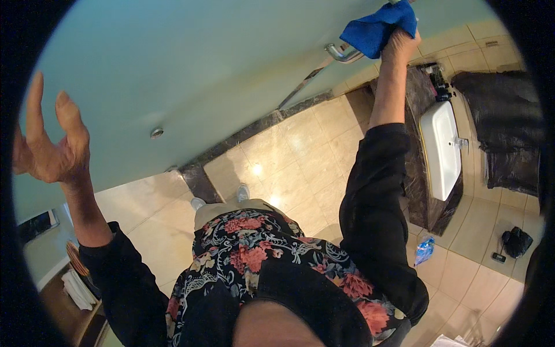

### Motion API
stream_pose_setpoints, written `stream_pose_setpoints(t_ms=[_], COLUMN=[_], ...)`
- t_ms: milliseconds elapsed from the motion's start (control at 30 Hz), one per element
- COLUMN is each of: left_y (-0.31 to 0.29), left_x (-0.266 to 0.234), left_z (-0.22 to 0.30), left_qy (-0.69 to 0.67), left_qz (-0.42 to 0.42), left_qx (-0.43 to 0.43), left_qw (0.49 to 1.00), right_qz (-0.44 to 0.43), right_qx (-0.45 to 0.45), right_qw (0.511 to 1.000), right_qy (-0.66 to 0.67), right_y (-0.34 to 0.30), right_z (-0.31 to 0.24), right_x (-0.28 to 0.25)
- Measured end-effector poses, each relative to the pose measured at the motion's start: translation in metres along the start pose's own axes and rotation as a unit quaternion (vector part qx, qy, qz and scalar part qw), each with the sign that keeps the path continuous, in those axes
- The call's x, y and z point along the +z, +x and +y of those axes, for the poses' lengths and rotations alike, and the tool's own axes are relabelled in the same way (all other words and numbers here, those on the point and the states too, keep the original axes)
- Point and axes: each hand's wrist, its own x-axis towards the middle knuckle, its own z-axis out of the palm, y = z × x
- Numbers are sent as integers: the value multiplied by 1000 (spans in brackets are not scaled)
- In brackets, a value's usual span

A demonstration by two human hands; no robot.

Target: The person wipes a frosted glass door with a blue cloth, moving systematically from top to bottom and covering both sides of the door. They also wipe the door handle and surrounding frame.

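Right hand (pixel 400 45), top of frame right of centre, arm raised straight up in a black sleeve. Its fingers are closed around a bunched blue cloth (pixel 378 28), pressed against the chrome handle (pixel 342 54) on the pale green glass panel (pixel 191 69). The cloth covers the handle's upper end; the lower curved end sticks out to the left of it.

Left hand (pixel 51 147), far left edge at mid height, also raised. Fingers spread and curled loosely, wide open, holding nothing. Palm faces the glass panel; cannot tell if it touches the glass.

A small round chrome fitting (pixel 156 133) sits on the glass, centre left. A dark marble strip runs along the base of the panel, across the beige tiled floor (pixel 300 156).

Right side of frame: white washbasin (pixel 440 149) set in a dark marble bench (pixel 417 191), with a black tap at its upper end. Lower right on the floor: a small blue packet (pixel 424 251) near the bench base, and a black object (pixel 515 241) further right.

Lower left: folded white towels (pixel 77 289) on a wooden shelf.
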Motion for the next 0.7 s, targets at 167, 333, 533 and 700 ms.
stream_pose_setpoints(t_ms=[167, 333, 533, 700], left_y=[5, 15, 9, 16], left_x=[-5, -3, -16, -28], left_z=[0, 12, 17, 35], left_qy=[51, 13, 22, -56], left_qz=[1, 26, 51, 82], left_qx=[-3, 4, 41, 45], left_qw=[999, 1000, 998, 994], right_qz=[70, 42, 54, 124], right_qx=[101, 9, -49, 8], right_qw=[984, 995, 990, 968], right_qy=[-130, -87, -118, -216], right_y=[-19, -41, -78, -135], right_z=[-11, 4, -11, -70], right_x=[25, -12, -49, -57])
